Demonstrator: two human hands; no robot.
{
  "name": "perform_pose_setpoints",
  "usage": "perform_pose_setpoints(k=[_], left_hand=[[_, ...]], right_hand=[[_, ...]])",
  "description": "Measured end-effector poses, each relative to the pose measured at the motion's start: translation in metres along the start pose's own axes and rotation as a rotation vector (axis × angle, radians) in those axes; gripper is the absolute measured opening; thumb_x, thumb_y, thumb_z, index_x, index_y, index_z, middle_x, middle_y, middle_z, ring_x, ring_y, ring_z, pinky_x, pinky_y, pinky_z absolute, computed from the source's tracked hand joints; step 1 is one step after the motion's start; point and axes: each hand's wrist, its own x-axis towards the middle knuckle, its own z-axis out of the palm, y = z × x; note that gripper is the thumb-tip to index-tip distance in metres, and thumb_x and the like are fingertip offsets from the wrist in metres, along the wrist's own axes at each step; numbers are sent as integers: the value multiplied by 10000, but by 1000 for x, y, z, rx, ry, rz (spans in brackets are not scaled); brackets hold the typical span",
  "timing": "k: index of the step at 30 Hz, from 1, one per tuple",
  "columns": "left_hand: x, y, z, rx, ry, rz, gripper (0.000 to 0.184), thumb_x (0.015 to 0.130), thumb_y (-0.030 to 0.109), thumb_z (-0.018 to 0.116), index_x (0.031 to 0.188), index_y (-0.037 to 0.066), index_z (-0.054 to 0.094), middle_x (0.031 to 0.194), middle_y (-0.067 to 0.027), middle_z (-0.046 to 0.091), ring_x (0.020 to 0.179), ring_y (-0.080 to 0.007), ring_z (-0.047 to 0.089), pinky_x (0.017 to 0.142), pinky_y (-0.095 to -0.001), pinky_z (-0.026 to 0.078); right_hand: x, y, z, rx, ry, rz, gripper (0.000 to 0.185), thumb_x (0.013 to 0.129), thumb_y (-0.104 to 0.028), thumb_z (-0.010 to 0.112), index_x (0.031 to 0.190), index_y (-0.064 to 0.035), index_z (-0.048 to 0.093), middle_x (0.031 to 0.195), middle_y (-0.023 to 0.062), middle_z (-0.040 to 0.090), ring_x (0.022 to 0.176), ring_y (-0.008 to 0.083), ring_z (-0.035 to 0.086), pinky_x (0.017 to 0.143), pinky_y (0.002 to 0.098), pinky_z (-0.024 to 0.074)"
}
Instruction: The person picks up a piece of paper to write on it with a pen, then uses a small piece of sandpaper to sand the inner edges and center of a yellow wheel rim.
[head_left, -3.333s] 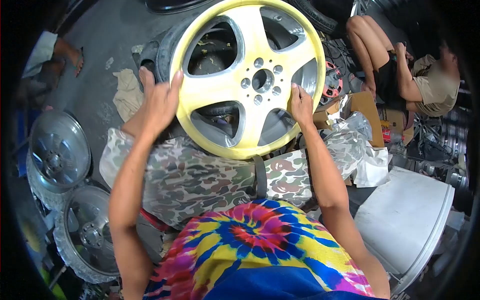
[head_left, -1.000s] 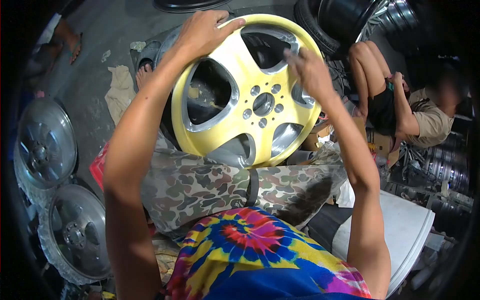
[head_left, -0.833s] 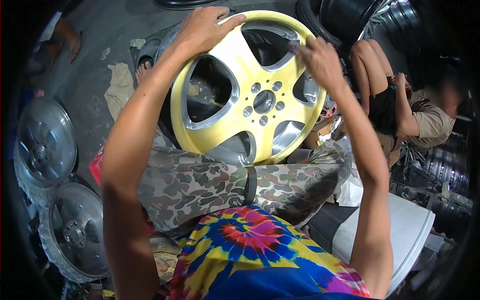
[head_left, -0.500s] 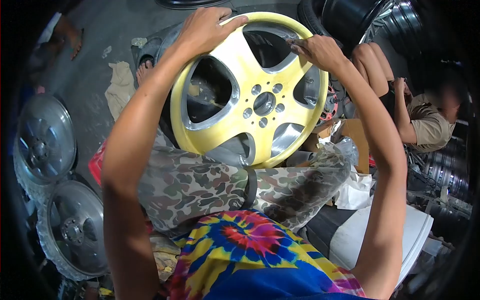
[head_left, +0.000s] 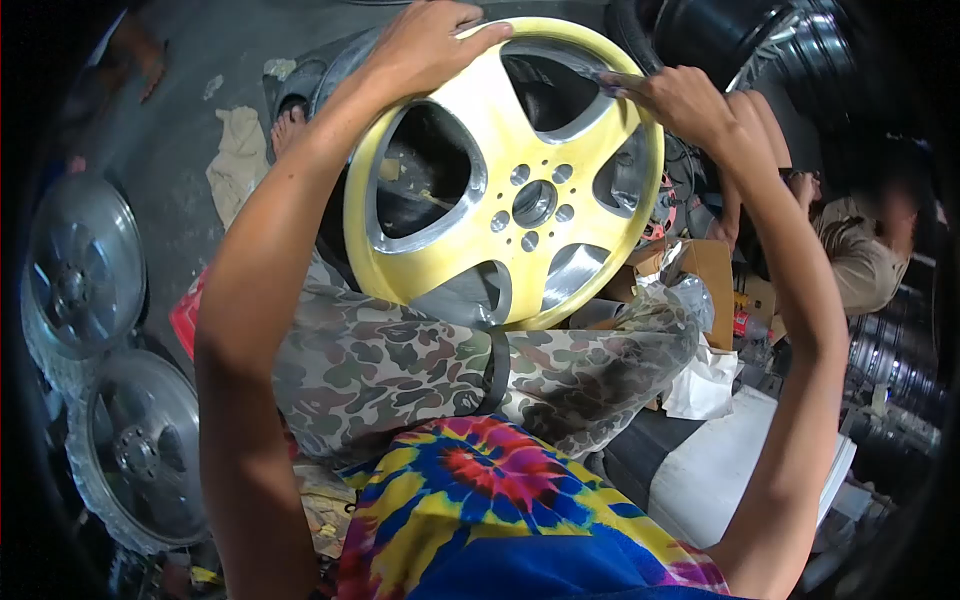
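A yellow-coated alloy wheel rim (head_left: 462, 130) with bare metal window edges leans tilted above my camouflage-trousered lap. My left hand (head_left: 432, 45) grips its upper left edge, thumb on the yellow face and fingers over the outer side. At the upper right, my right hand (head_left: 688, 102) is closed, pinching a small dark piece (head_left: 622, 84) against the spoke end beside the upper window. That piece is thin and mostly covered by the fingers; its kind cannot be made out.
Two bare metal wheels (head_left: 140, 450) stand at the left, and a beige cloth (head_left: 236, 160) lies on the floor. Right of the rim are a cardboard box (head_left: 708, 285) and a white panel (head_left: 710, 465). Another person (head_left: 850, 245) sits at the right, near stacked dark wheels.
My right hand has slid outward to the right, from the spoke toward the rim's outer edge. My left hand keeps its grip. The seated person at the right has shifted posture.
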Motion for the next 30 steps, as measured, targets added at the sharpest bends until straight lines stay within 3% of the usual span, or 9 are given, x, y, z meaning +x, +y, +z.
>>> perform_pose_setpoints(k=[3,4,5,7,10,11,14,16,30], left_hand=[[0,0,1,110,123,134,634,985,583,611,796,-18,678,643,-133,603,557,-183,534,568,-381,422],[-2,6,-3,84,14,-20,579,960,574,630,946,13,772,824,-241,708,741,-392,691,717,-480,517],[1,6,-4,81,17,-27,579,960,574,630,946,13,772,824,-241,708,741,-392,691,717,-480,517],[0,6,-1,44,72,97,624,992,569,601,807,-23,666,641,-129,584,577,-197,532,590,-398,415],[3,10,-6,91,-57,-64,594,956,580,640,904,0,757,788,-211,710,711,-346,691,687,-451,506],[4,10,-7,97,-56,-60,594,956,580,640,904,0,757,788,-211,710,711,-346,691,687,-451,506],[-2,5,-3,120,79,29,599,964,569,639,825,-8,719,740,-188,687,654,-323,644,654,-437,483],[-1,10,-4,21,-32,-65,622,985,576,609,813,-18,677,656,-116,594,607,-199,537,607,-388,425],[-1,14,-7,57,-21,-26,612,988,572,609,811,-11,668,656,-106,586,584,-176,506,588,-382,412]], right_hand=[[-12,-24,25,86,257,97,352,1039,-334,579,1329,-173,698,970,125,672,703,298,683,615,410,536],[-22,-35,34,128,379,129,339,1023,-298,603,1316,-162,705,969,113,654,753,290,683,657,410,547],[-29,-45,48,173,494,148,328,1006,-262,626,1303,-151,712,967,100,635,803,283,684,700,410,557],[-38,-61,51,192,513,183,366,968,-193,661,1324,-110,688,919,87,609,871,267,656,743,395,535],[-23,-57,59,176,652,270,381,971,-171,669,1336,-63,672,927,94,615,849,265,642,737,386,478],[-22,-62,62,176,659,273,381,971,-171,669,1336,-63,672,927,94,615,849,265,642,737,386,478],[-32,-79,60,269,589,399,350,979,-173,660,1300,-35,682,904,123,626,856,273,640,755,393,476],[-26,-72,56,281,623,380,351,979,-165,659,1303,-33,684,904,125,623,850,281,636,751,395,473],[-32,-84,58,533,656,447,343,1011,-196,621,1316,-51,681,870,143,596,788,339,617,715,419,458]])
